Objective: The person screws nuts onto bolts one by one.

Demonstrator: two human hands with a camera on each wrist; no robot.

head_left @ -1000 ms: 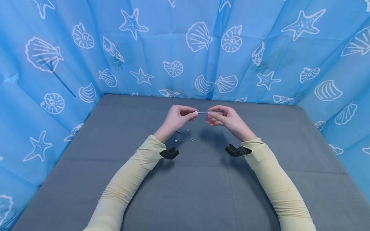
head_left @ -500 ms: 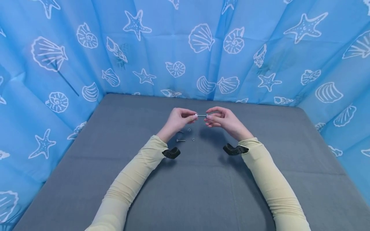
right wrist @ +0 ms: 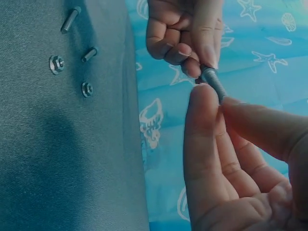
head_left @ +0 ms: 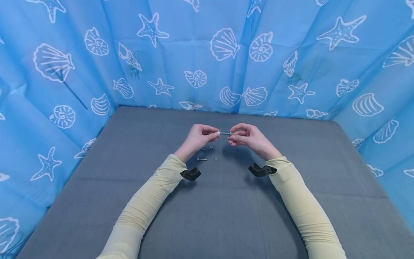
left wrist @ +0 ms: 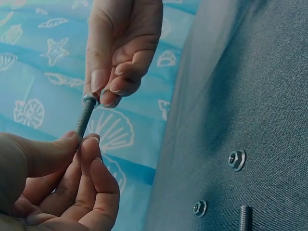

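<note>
My left hand (head_left: 198,138) pinches the head end of a metal bolt (head_left: 224,133) between thumb and fingers. The bolt is held roughly level above the table, its thread (left wrist: 85,115) pointing across to my right hand (head_left: 250,138). At that far end, a flanged nut (left wrist: 90,98) sits around the bolt between the right thumb and fingertips. The right wrist view shows the thread (right wrist: 215,84) running between both sets of fingertips. The bolt's head is mostly hidden by the left fingers.
On the grey table (head_left: 207,216) below lie two loose nuts, one nearer (head_left: 216,158) and one farther (head_left: 211,147). Left of them are two bolts, a nearer bolt (head_left: 202,159) and another bolt (right wrist: 89,54) partly behind the left wrist. A blue shell-print curtain (head_left: 194,54) surrounds the table's back and sides.
Both hands have come slightly lower in the head view, still holding the bolt and nut. The right thumb and fingers have shifted around the nut. The loose pieces lie as before.
</note>
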